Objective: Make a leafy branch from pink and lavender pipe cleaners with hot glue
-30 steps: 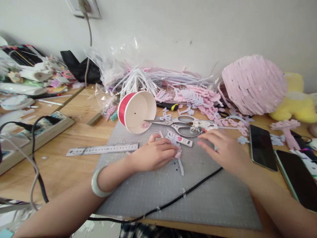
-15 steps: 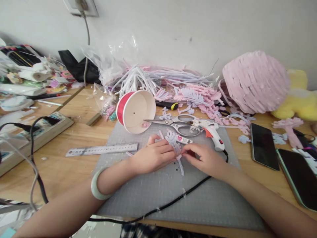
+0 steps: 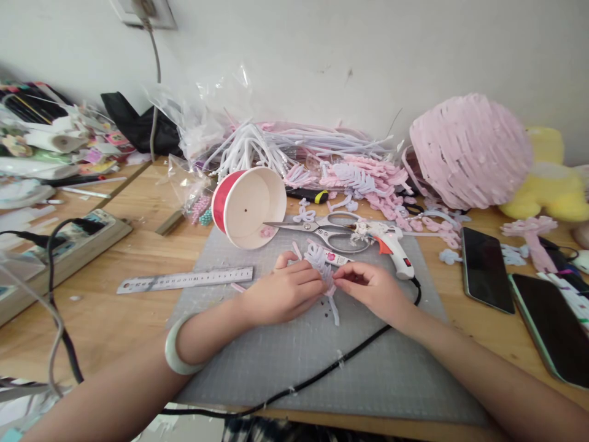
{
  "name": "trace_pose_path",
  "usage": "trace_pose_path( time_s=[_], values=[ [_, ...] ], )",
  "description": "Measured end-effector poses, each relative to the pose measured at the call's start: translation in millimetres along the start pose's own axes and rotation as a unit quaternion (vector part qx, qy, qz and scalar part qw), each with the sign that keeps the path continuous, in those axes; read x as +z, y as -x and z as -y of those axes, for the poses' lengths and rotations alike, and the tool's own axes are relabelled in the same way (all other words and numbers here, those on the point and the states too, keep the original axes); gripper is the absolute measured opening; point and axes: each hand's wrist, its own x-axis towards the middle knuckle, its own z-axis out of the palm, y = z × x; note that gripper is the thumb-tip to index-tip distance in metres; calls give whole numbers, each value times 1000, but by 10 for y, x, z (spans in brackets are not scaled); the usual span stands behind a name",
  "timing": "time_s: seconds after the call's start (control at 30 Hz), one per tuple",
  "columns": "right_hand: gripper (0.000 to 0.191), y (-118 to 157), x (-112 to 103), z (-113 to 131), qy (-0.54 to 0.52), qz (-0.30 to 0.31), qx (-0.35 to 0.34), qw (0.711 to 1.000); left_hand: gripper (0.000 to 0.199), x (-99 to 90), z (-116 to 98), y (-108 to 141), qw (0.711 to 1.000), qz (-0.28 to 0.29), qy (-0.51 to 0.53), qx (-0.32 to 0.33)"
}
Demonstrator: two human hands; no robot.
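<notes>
My left hand (image 3: 286, 290) is closed on a pale lilac pipe-cleaner piece (image 3: 318, 258), looped and fuzzy, with a stem hanging down below the fingers. Thumb and forefinger of my right hand (image 3: 368, 287) are pinched together at the right side of that piece; what they grip there is too small to tell apart from it. Just behind lie large scissors (image 3: 329, 232), opened a little, and a white hot glue gun (image 3: 394, 248) with an orange trigger. A paper cup (image 3: 255, 209) with a red outside lies tipped toward me, a small pink bit inside.
Under my hands is a grey cutting mat (image 3: 294, 368), crossed by the black glue-gun cord. A steel ruler (image 3: 186, 280) lies left, beyond it a power strip (image 3: 69, 258). Two phones (image 3: 488, 270) lie right. Pipe cleaners (image 3: 253, 147) and a pink wrapped ball (image 3: 472, 150) stand behind.
My right hand has drawn slightly back from the lilac piece at its upper fingers. My left hand keeps its hold. The whole view has shifted a little.
</notes>
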Motion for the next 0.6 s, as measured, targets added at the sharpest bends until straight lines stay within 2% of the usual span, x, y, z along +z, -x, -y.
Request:
trace_pose_path(
  time_s=[0.27,0.6],
  values=[
    [13,18,21,-37,54,-5,-32,998,20,12,20,-8,999,33,22,-6],
    [10,12,45,-39,37,8,10,999,17,19,28,-21,997,62,36,-1]
  ],
)
